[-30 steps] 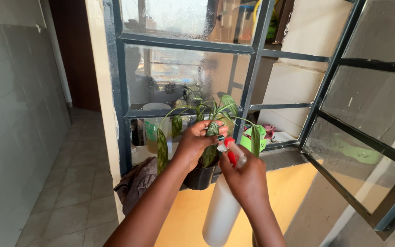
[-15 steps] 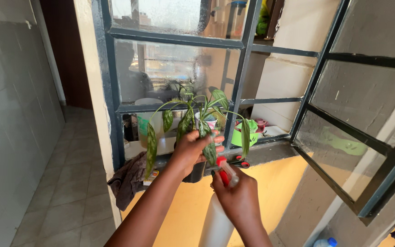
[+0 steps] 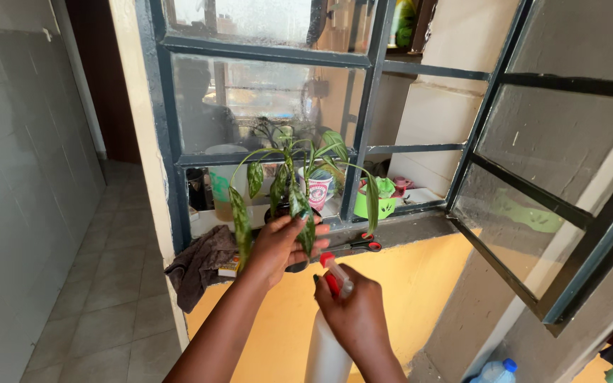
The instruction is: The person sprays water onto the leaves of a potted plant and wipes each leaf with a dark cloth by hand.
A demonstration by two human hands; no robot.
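Observation:
A small potted plant [image 3: 278, 186] with long speckled green leaves stands on the dark window sill [image 3: 420, 225]. My left hand [image 3: 282, 246] is closed around its pot and lower leaves, so the pot is mostly hidden. My right hand [image 3: 352, 312] grips a white spray bottle [image 3: 326, 351] with a red trigger head, held upright just below and right of the plant, nozzle toward the leaves.
Scissors with red and black handles [image 3: 365, 245] lie on the sill beside the plant. A dark cloth [image 3: 196, 268] hangs off the sill's left end. A black-framed window pane [image 3: 555, 184] swings open at the right. A green container [image 3: 374, 203] and a cup [image 3: 316, 190] sit behind.
The view has shifted left and down. My right hand with the spray bottle has dropped lower, away from the leaves. My left hand stays on the plant.

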